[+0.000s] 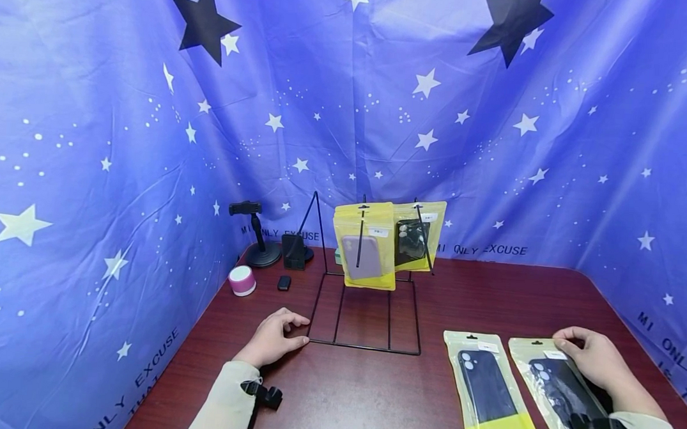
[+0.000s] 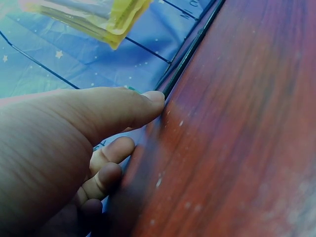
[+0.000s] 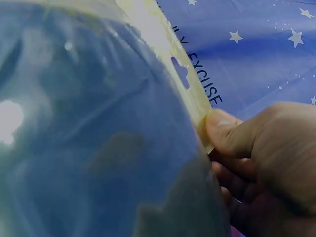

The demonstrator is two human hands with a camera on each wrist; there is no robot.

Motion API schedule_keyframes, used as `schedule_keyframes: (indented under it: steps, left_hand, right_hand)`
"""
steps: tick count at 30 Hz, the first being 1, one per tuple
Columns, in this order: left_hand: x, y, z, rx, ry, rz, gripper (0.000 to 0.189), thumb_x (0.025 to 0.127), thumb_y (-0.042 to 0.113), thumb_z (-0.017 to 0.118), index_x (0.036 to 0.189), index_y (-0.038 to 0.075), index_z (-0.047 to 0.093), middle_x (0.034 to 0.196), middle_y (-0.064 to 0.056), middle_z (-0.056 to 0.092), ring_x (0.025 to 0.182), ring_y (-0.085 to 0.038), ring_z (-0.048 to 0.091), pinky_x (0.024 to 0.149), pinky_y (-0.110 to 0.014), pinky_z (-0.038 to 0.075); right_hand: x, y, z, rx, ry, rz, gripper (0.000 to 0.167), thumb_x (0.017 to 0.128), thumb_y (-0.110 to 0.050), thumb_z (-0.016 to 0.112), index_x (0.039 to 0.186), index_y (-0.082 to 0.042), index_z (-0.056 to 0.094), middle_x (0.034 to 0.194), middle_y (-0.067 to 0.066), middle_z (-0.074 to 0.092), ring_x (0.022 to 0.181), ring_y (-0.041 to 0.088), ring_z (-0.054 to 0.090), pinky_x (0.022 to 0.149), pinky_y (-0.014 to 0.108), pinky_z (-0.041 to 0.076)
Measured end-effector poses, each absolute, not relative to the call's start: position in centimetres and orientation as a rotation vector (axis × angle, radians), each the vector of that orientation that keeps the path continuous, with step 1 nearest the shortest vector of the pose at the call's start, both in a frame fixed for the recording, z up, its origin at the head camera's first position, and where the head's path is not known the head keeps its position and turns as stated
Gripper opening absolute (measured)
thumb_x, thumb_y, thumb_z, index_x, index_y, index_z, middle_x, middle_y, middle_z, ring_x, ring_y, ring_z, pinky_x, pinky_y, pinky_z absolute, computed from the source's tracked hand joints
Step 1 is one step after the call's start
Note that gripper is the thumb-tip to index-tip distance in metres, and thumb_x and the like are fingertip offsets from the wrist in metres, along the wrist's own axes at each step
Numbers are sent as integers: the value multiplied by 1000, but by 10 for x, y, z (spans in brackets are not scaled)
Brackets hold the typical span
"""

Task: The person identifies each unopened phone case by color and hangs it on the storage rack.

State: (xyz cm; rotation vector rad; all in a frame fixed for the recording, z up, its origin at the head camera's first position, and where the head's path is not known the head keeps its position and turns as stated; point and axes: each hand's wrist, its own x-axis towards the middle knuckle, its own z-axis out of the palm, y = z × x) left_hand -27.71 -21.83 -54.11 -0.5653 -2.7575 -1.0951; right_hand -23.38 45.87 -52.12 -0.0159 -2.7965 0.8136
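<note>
A black wire display rack (image 1: 363, 348) stands on the table. My left hand (image 1: 275, 337) is at its front left corner, thumb and forefinger apart; in the left wrist view the thumb (image 2: 153, 101) touches the bar's end. My right hand (image 1: 599, 360) pinches the top right corner of a bagged dark phone case (image 1: 566, 390), and in the right wrist view the thumb (image 3: 224, 131) presses on the bag's edge beside its hang hole. Just left of it lies another bagged dark phone case (image 1: 486, 384). On the rack hang bagged phone cases, a purple one (image 1: 361, 257) and a black one (image 1: 413, 240).
Behind the left hand stand a pink and white round tub (image 1: 242, 280), a small black object (image 1: 284, 283), a black phone stand (image 1: 262, 252) and a black box (image 1: 293, 251). A blue starry curtain (image 1: 354, 112) closes off the table's back and sides.
</note>
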Motion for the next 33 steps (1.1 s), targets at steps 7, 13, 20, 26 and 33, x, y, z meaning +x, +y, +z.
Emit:
schedule_keyframes:
  steps: [7, 13, 20, 26, 33]
  left_hand:
    - [-276, -218, -541, -543, -2770, -1108, 33, 84, 27, 90, 115, 24, 78, 101, 10, 63, 90, -11, 56, 83, -33, 49]
    - [-277, -217, -541, -555, -2753, -1111, 33, 84, 27, 90, 115, 24, 78, 100, 11, 63, 90, -11, 56, 83, -32, 49]
    - [-276, -218, -542, -550, -2753, -1104, 33, 84, 27, 90, 115, 25, 78, 101, 11, 63, 90, -11, 56, 83, -32, 50]
    - [-277, -218, -543, -546, -2760, -1105, 33, 85, 28, 89, 115, 26, 78, 101, 13, 62, 91, -11, 56, 83, -33, 50]
    - [-278, -219, -545, -550, -2754, -1104, 33, 84, 30, 90, 115, 27, 78, 100, 14, 62, 91, -11, 56, 83, -33, 50]
  right_hand:
    - [-231, 456, -518, 12, -2746, 843, 10, 105, -8, 63, 97, -5, 69, 88, 8, 66, 68, 8, 47, 59, 30, 37]
    - [-230, 457, -514, -30, -2715, 910, 12, 106, -9, 61, 104, 0, 68, 90, 9, 68, 69, 6, 50, 57, 29, 41]
    - [-227, 460, -510, -20, -2718, 1075, 28, 104, -18, 66, 119, 5, 66, 91, 4, 72, 71, 5, 60, 58, 29, 50]
    - [-225, 462, -508, -17, -2708, 1163, 38, 99, -24, 75, 120, 7, 67, 86, -3, 73, 70, 6, 63, 57, 28, 50]
    - [-225, 467, -504, 2, -2703, 1140, 27, 98, -24, 77, 108, 1, 74, 86, -5, 75, 72, 5, 62, 57, 28, 48]
